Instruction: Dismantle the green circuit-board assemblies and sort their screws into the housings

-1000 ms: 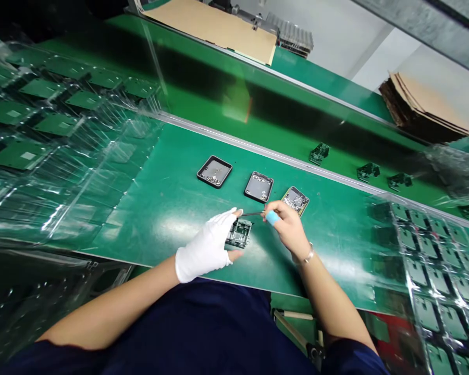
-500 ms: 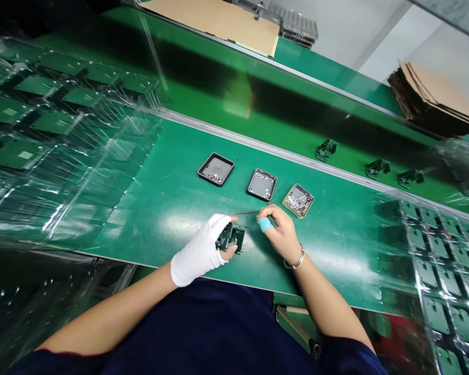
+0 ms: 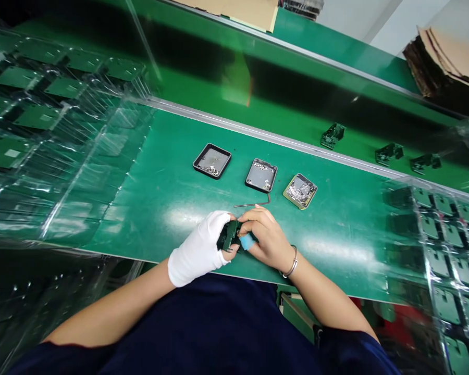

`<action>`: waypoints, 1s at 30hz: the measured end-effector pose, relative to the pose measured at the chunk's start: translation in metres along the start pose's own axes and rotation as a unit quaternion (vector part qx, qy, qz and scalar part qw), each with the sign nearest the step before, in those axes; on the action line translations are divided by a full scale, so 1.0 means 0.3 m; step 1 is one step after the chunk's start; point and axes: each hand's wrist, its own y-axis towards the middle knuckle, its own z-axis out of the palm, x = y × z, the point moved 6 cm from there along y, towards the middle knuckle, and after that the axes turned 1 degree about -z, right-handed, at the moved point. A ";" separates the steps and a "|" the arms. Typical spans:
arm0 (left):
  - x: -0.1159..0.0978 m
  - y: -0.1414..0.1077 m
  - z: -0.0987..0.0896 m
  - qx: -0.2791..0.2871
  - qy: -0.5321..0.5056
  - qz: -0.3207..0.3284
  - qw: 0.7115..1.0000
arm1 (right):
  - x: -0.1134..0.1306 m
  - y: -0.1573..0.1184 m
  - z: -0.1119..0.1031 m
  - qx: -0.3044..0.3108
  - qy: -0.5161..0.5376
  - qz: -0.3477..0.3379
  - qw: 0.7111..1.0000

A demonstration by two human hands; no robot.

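My left hand [image 3: 205, 245], in a white glove with bare fingertips, grips a small green circuit board assembly [image 3: 230, 237] near the table's front edge. My right hand [image 3: 268, 237], with blue tape on one finger, is closed at the assembly's right side, its fingertips against it. Any small part between those fingertips is hidden. Just beyond my hands a thin L-shaped hex key [image 3: 252, 204] lies on the green table. Three square trays stand farther back: a black-rimmed left tray [image 3: 196, 163], a middle tray [image 3: 248, 182] and a yellowish-edged right tray [image 3: 301, 207], all with small shiny metal parts.
Clear plastic trays with green boards stand at the left [image 3: 42, 117] and right [image 3: 440, 260]. Several board assemblies, one of them here [image 3: 333, 135], stand by the back panel. Stacked cardboard [image 3: 449, 62] rests on the upper shelf. A metal rail [image 3: 234, 125] crosses the table's back.
My right hand has moved left and nearer to me, from over the hex key to the circuit board assembly. The key's bent end now shows. The view has tilted slightly down.
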 end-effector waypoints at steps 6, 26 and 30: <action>0.002 0.002 0.010 0.022 0.002 -0.009 1.000 | -0.009 0.001 0.004 -0.008 0.016 0.022 1.000; -0.018 0.048 -0.006 -0.001 0.016 -0.013 1.000 | -0.014 0.003 0.015 -0.050 0.082 0.093 0.991; -0.032 0.066 -0.011 -0.008 0.068 0.019 0.997 | -0.010 -0.005 0.017 -0.054 0.091 0.097 0.990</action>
